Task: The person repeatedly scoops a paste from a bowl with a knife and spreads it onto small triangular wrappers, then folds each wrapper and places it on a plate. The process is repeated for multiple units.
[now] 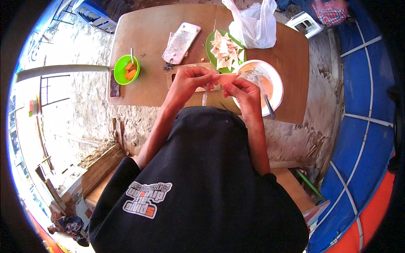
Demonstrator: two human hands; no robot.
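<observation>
"What are the hands doing?"

"The left hand (195,81) pinches one end of a small pale folded wrapper (228,79) between thumb and fingertips. The right hand (243,91) pinches the other end, its fingers curled in close."

"And where exactly is that wrapper?"

"Up between the two hands, near the left edge of a wide white bowl (275,72). There's a pinkish mix in the bowl, with a utensil's dark handle (270,108) leaning out over the near rim."

"What's just past the hands?"

"A green plate (208,47) piled with pale triangular pieces (227,47), and behind its right side a white plastic bag (255,29). A light, flat board (202,66) lies partly hidden beneath the left hand."

"Further left?"

"A pale, speckled rectangular object (182,43); I can't tell what it is. Then a bright green bowl (116,72) holding orange chunks (130,73) and a spoon, with a dark phone (114,87) just beside it."

"All on one table?"

"Yes, a brown wooden table (147,29). Beyond its far right corner is a white stool (302,26)."
</observation>
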